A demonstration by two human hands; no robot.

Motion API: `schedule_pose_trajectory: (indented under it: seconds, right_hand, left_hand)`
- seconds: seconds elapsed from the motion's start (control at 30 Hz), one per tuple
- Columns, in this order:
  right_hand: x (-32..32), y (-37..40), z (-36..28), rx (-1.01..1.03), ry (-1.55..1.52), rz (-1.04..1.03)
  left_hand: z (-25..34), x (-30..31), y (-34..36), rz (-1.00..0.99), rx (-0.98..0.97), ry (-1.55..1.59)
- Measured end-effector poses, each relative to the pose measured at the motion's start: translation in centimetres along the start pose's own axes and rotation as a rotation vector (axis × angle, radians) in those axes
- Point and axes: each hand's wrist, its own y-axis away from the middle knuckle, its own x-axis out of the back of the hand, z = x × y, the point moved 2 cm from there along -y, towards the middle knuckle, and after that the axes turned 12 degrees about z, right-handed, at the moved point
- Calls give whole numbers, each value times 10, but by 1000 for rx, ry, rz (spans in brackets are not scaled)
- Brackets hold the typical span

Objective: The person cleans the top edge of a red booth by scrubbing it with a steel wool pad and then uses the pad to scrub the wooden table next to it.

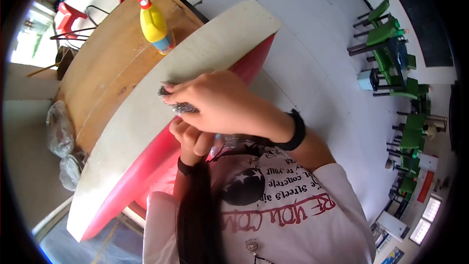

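My right hand [210,100] is closed round a silvery, crinkled scouring pad [183,107], parts of which stick out between the fingers. It is over the pale upper face of a long board [127,112] with a red edge [141,166]. Just below it, close to the red edge, my left hand [193,139] has its fingers curled in; what they hold, if anything, is hidden. A yellow bottle [155,24] with a red cap and a blue label stands beyond the board.
The bottle is on a brown wooden table [97,85]. Clear plastic bags [61,129] hang at its left end. A red chair [68,19] is at the upper left. Green chairs [383,34] line the right side, across the pale tiled floor [312,44].
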Motion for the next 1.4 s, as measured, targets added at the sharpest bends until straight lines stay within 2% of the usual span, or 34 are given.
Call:
schedule_pose_trajectory:
  seconds: [0.03, 0.1, 0.23, 0.27, 0.33, 0.4, 0.47, 0.57, 0.67, 0.73, 0.8, 0.87, 1.0, 1.07, 1.13, 1.27, 1.4]
  right_hand:
    - [-4, 0, -2, 22, 18, 37]
    - [-12, 3, -4, 71, 37, 100]
    - [-7, 6, 16, 79, -45, 166]
    - [2, 6, 16, 1, -23, 95]
    - [7, 8, 24, 8, -26, 130]
    - [6, 8, 37, 62, -83, 163]
    - [13, 9, 41, -38, -138, 97]
    - [16, 10, 42, -31, -165, 133]
    - [9, 8, 46, 24, -183, 162]
    - [5, 9, 38, 34, -160, 166]
    - [-3, 15, 19, 54, -178, 124]
    - [-24, 20, -6, 63, -255, 84]
    - [-92, 27, -87, 87, -249, 127]
    - [-129, 25, -126, 137, -259, 140]
    - [-154, 21, -154, 109, -284, 140]
    - [-151, 25, -163, 54, -281, 266]
    - [-115, 36, -120, -85, -155, 453]
  left_hand:
    - [1, 0, -1, 17, 96, -1]
    - [-2, -3, 7, 103, 141, -18]
    - [-16, -20, 19, 145, -62, -102]
    - [-17, -25, 18, 146, -51, -112]
    - [-14, -32, 7, 149, -89, -120]
    - [-9, -31, -3, 56, -130, -163]
    - [-11, -35, -3, 41, -141, -153]
    - [-13, -37, -3, 25, -177, -171]
    - [-6, -37, -9, 39, -121, -133]
    - [9, -27, -11, 91, 47, -42]
    - [28, 4, 0, 38, 143, -60]
    - [36, 49, 8, 61, 147, -79]
    - [12, 139, 19, 96, 117, -114]
    - [-6, 176, 22, 189, 102, -159]
    - [-23, 208, 23, 233, 186, -146]
    - [-49, 232, 11, 152, 159, -49]
    - [-66, 244, 10, 110, 141, -38]
